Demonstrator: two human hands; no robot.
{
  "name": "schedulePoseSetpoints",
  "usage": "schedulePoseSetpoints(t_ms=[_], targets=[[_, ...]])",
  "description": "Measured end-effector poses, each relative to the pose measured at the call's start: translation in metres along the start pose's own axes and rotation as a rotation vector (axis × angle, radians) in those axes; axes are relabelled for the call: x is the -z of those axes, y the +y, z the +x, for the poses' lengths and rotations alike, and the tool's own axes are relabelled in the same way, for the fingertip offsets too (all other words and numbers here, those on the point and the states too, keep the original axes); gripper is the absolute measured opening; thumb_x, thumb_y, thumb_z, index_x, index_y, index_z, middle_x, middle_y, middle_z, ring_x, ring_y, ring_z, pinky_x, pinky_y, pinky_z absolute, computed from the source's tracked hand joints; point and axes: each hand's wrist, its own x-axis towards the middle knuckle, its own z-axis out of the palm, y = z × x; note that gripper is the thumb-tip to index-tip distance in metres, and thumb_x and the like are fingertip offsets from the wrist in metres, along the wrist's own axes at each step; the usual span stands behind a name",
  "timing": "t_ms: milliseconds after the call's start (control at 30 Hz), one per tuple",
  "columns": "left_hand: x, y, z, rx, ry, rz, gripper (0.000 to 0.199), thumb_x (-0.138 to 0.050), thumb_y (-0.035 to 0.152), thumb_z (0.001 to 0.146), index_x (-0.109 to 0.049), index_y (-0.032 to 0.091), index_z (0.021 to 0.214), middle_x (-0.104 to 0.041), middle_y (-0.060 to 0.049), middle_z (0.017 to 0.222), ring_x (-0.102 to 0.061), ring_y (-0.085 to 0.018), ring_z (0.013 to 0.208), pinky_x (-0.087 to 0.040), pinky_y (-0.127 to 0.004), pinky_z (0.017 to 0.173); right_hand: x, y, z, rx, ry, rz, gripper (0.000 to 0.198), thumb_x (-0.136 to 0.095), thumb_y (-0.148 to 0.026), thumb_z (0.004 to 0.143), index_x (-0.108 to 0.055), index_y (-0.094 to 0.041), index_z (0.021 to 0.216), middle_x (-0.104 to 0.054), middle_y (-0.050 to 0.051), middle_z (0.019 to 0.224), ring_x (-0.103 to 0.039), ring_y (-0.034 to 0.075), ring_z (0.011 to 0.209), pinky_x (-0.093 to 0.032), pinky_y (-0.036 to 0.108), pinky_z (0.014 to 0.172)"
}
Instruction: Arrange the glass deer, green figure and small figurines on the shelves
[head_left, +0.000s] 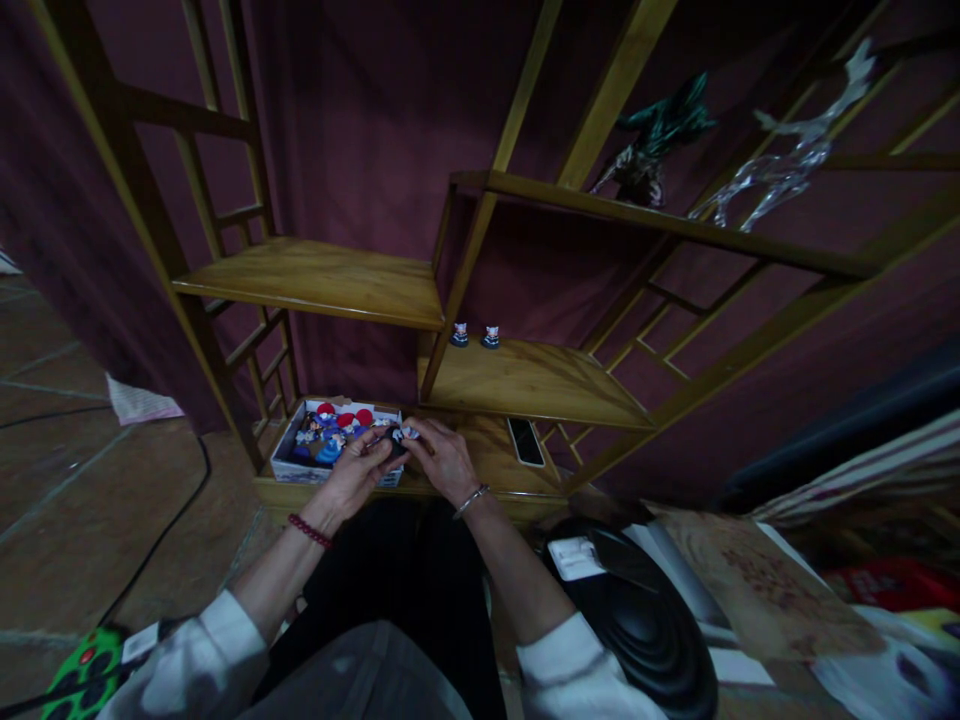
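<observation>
Between my two hands is a small figurine (397,437) with a dark base and a whitish top; fingers cover much of it. My left hand (358,466) has its fingers closed around the dark part. From the other side, my right hand (442,455) pinches the pale part with thumb and fingertips. Just beyond my left hand stands a box (281,462) filled with several small figurines (330,448) in blue, red and white. Two little figurines, a left one (460,335) and a right one (491,337), stand upright at the back of the middle shelf (532,385).
A phone (526,441) lies on the lowest shelf, right of my hands. The upper left shelf (322,280) juts out above the box. Higher right stand a green sculpture (660,135) and a clear deer figure (795,165). A black rounded object (645,630) is beside my right arm.
</observation>
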Motion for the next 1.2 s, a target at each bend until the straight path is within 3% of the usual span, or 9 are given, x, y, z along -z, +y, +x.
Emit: schedulePoseSetpoints(t_ms=[333, 600, 933, 1200], targets=[[0.004, -0.002, -0.001, -0.029, -0.017, 0.033, 0.029, -0.071, 0.012, 0.064, -0.060, 0.018, 0.090, -0.057, 0.006, 0.065, -0.058, -0.008, 0.071, -0.045, -0.038, 0.090, -0.002, -0.006, 0.002, -0.059, 0.003, -0.021, 0.016, -0.056, -0.022, 0.079, -0.062, -0.020, 0.094, -0.063, 0.004, 0.084, -0.059, 0.015, 0.076, -0.047, 0.024, 0.072], [0.003, -0.004, -0.003, -0.056, -0.027, 0.140, 0.032, -0.071, 0.015, 0.063, -0.058, 0.019, 0.091, -0.062, 0.001, 0.085, -0.058, -0.012, 0.084, -0.046, -0.035, 0.086, -0.005, -0.015, 0.001, -0.206, 0.059, -0.021, 0.014, -0.057, -0.021, 0.075, -0.063, -0.019, 0.087, -0.064, 0.003, 0.080, -0.060, 0.014, 0.072, -0.047, 0.022, 0.068], [0.002, 0.000, -0.008, -0.050, -0.033, 0.183, 0.033, -0.072, 0.017, 0.062, -0.058, 0.020, 0.091, -0.060, 0.000, 0.090, -0.056, -0.014, 0.092, -0.044, -0.037, 0.089, -0.009, -0.023, -0.003, -0.360, 0.068, 0.015, 0.011, -0.056, -0.023, 0.075, -0.061, -0.020, 0.085, -0.066, 0.001, 0.078, -0.062, 0.014, 0.067, -0.048, 0.023, 0.065], [0.001, 0.000, -0.009, -0.039, -0.038, 0.156, 0.032, -0.071, 0.016, 0.063, -0.058, 0.019, 0.092, -0.062, 0.000, 0.089, -0.058, -0.013, 0.088, -0.046, -0.036, 0.088, -0.006, -0.023, -0.004, -0.288, 0.068, 0.008, 0.015, -0.056, -0.022, 0.076, -0.061, -0.020, 0.090, -0.065, 0.003, 0.085, -0.061, 0.015, 0.076, -0.048, 0.024, 0.071]])
